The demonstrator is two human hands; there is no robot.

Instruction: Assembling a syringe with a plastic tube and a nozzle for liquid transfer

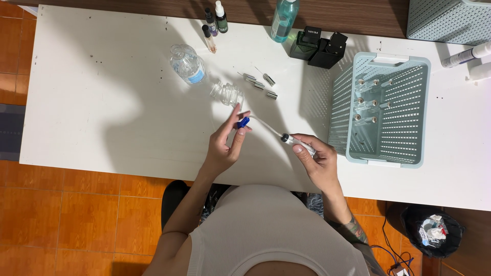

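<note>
Counted on and around the white table

We count two baskets, one pale green (388, 66) and one at the top corner (445, 20); two dark boxy bottles (318, 46); three slim spray bottles (214, 23); one tall teal bottle (284, 18); two clear bottles lying down (204, 74); four small metal caps (260, 83); about six vials in the green basket (371, 99); one syringe (296, 143); one bin (432, 230).

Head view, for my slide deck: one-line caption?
Left hand pinches blue cap; right hand holds small vial beside basket.
</note>
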